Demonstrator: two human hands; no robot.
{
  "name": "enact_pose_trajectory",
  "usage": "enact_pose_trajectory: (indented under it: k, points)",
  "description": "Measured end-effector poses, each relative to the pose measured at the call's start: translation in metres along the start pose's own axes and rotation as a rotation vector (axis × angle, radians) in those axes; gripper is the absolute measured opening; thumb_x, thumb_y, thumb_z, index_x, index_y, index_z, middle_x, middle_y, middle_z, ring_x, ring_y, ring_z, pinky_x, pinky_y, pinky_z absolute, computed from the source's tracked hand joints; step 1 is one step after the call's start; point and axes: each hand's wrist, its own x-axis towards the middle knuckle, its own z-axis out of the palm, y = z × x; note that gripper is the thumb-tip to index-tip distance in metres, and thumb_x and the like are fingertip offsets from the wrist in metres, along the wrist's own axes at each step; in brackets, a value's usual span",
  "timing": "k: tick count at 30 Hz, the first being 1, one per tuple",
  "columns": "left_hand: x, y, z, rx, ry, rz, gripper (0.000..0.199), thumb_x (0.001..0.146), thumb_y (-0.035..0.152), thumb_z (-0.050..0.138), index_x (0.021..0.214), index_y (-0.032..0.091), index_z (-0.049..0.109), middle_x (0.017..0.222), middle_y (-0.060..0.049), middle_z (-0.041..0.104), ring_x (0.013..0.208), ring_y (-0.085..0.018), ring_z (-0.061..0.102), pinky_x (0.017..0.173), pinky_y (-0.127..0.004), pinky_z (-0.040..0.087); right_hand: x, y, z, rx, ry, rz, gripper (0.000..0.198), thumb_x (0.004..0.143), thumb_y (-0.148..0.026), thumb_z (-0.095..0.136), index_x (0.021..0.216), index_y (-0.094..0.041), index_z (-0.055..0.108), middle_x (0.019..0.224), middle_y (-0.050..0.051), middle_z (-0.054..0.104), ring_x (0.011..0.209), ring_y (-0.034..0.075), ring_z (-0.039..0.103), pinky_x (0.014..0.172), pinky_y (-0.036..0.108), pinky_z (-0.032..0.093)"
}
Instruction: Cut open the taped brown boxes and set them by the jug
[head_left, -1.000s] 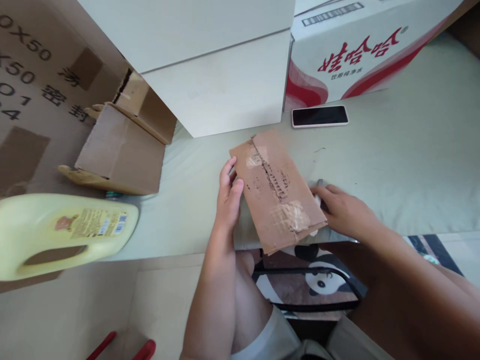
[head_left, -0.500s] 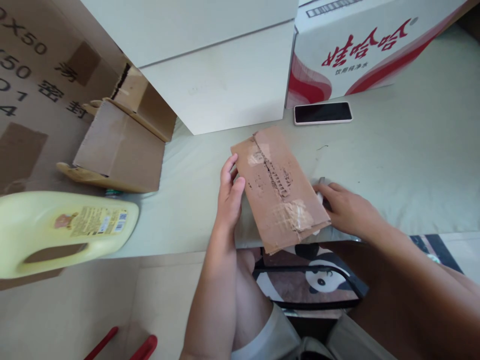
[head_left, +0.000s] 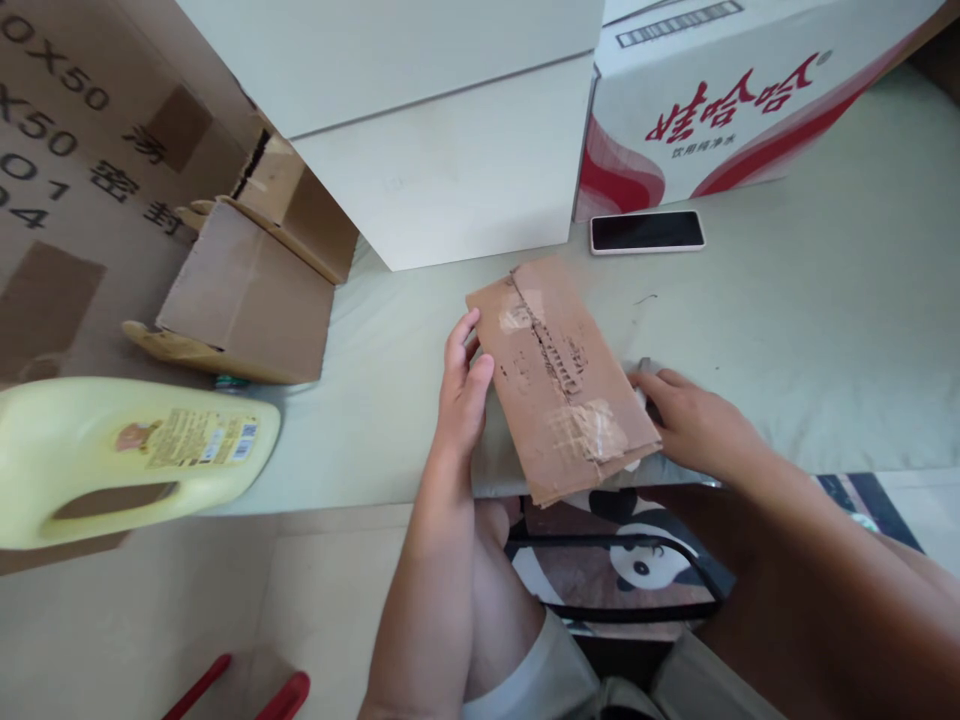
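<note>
A worn flat cardboard box [head_left: 559,380], with strips of clear tape and a torn seam down its upper face, tilts at the near edge of the pale green surface. My left hand [head_left: 463,385] grips its left edge, thumb toward the upper face and fingers behind. By the box's lower right side, my right hand [head_left: 682,415] is closed around a slim grey-and-white object [head_left: 643,372]. Most of that object is hidden by my fingers and the box, so its kind cannot be made out.
A phone [head_left: 648,231] lies beyond the box, before a red-and-white carton [head_left: 697,130]. White boxes [head_left: 450,170] stand at the back. Leftward are open cardboard boxes [head_left: 247,290] and a yellow jug [head_left: 135,460]. Red handles [head_left: 285,697] show low left; a panda-print item [head_left: 645,560] is below.
The whole view has shifted slightly. Both hands keep their holds, and the cardboard box stays in nearly the same position between them.
</note>
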Motion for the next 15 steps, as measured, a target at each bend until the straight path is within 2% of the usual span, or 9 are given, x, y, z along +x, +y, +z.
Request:
enact_pose_trajectory:
  k: [15]
  points:
    - [0.0006, -0.0012, -0.0008, 0.003, -0.016, 0.004, 0.068, 0.091, 0.074, 0.057, 0.147, 0.036, 0.046, 0.163, -0.008, 0.046, 0.147, -0.030, 0.048, 0.117, -0.046, 0.045, -0.0002, -0.0010, -0.0018, -0.002, -0.012, 0.006, 0.048, 0.097, -0.029, 0.044, 0.141, -0.018, 0.058, 0.119, 0.015, 0.066, 0.104, 0.033, 0.069, 0.075, 0.039, 0.049]
